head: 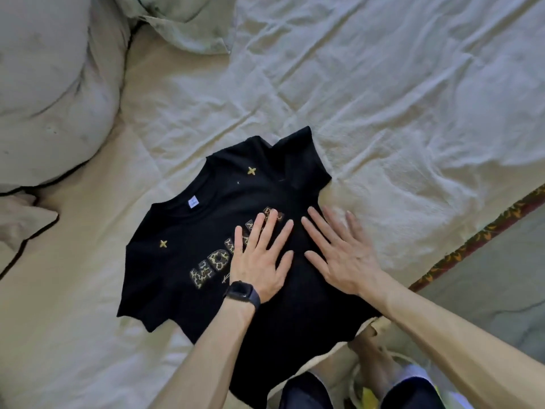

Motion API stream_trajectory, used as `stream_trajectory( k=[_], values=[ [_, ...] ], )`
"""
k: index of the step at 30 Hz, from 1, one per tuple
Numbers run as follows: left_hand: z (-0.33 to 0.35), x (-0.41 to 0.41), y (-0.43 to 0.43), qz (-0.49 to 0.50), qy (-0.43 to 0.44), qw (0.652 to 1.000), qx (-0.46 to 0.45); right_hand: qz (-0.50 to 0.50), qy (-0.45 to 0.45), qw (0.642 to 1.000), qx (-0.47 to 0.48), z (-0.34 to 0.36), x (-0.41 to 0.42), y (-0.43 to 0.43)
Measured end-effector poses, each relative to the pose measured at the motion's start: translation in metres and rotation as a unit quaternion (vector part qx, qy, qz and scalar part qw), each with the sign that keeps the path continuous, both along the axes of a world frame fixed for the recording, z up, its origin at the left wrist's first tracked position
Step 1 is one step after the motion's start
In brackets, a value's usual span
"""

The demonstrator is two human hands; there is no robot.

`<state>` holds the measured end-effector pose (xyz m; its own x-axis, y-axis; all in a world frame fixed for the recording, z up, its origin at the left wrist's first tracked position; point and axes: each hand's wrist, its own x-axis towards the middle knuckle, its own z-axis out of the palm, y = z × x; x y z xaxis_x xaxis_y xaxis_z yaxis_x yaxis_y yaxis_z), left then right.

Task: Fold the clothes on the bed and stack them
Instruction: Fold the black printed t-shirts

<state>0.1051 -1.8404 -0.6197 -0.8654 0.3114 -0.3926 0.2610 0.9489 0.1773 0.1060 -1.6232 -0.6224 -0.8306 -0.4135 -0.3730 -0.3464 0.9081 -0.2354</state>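
– Most of the shot is just bed (383, 84): cream sheet, super wrinkly, running from the left edge way out to the right. A dark patterned border (477, 240) cuts diagonally down the right side, with grey floor (501, 276) beyond it.

– Anything on the bed besides the shirt?

– Big puffy pillow (44, 93) on the left, a second pale one (188, 22) crumpled at the top, and a corner of a third (17, 228) poking in at the left edge. All well apart from the shirt, nothing lying over it.

– And the shirt?

– Black T-shirt (182, 231), spread front-up near the bed's near edge. Collar points left, hem hangs a bit over the edge toward the person's knees (303, 391).

– Hands?

– Both flat, fingers straight and spread, gripping nothing. Left hand (262, 261) presses on the chest. Right hand (342, 255) sits just beside it at the shirt's edge, and its outer fingers are blurry, over the sheet as far as I can tell.

– Small stuff?

– Black watch (243, 293) on the left wrist. Leopard-print letters (212, 270) across the chest, half hidden under the left hand so I can't read them. Gold cross (251, 170) near each shoulder, white label (192, 202) inside the collar.
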Motion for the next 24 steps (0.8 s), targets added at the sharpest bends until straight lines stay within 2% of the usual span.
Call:
stream_trajectory(
  k=[2,4,5,7,9,11,13,16,17,19,21,22,24],
  values=[
    [0.005,-0.037,-0.011,0.014,0.017,1.000,0.011,-0.036,-0.006,0.999,-0.001,0.002,-0.005,0.006],
    [0.012,-0.089,-0.017,0.037,0.022,0.999,0.014,-0.175,0.020,0.982,-0.073,0.010,-0.020,-0.006],
    [0.014,-0.118,-0.017,0.042,0.023,0.999,0.014,-0.279,0.023,0.952,-0.121,0.013,-0.035,-0.015],
    [0.023,-0.171,-0.009,0.026,0.016,1.000,-0.005,-0.479,-0.036,0.851,-0.213,0.022,-0.068,-0.028],
    [0.030,-0.214,0.002,0.009,-0.010,1.000,0.001,-0.584,-0.105,0.754,-0.281,0.022,-0.101,-0.032],
    [0.035,-0.239,0.015,-0.024,-0.048,0.999,0.008,-0.634,-0.156,0.682,-0.330,0.018,-0.123,-0.032],
    [0.038,-0.250,0.030,-0.032,-0.078,0.996,0.007,-0.659,-0.174,0.627,-0.376,0.015,-0.132,-0.029],
    [0.042,-0.255,0.043,0.075,-0.146,0.984,0.068,-0.666,-0.137,0.586,-0.440,0.016,-0.122,-0.033],
    [0.042,-0.254,0.043,0.119,-0.173,0.971,0.111,-0.661,-0.103,0.595,-0.445,0.019,-0.116,-0.036],
    [0.047,-0.247,0.037,0.174,-0.184,0.947,0.197,-0.613,0.004,0.668,-0.421,0.024,-0.098,-0.044],
    [0.056,-0.227,0.025,0.162,-0.119,0.945,0.260,-0.507,0.120,0.762,-0.384,0.030,-0.075,-0.052],
    [0.059,-0.213,0.015,0.146,-0.074,0.947,0.276,-0.454,0.150,0.805,-0.352,0.030,-0.062,-0.055],
    [0.059,-0.181,-0.011,0.139,-0.009,0.957,0.254,-0.383,0.129,0.875,-0.268,0.030,-0.034,-0.060]
  ],
)
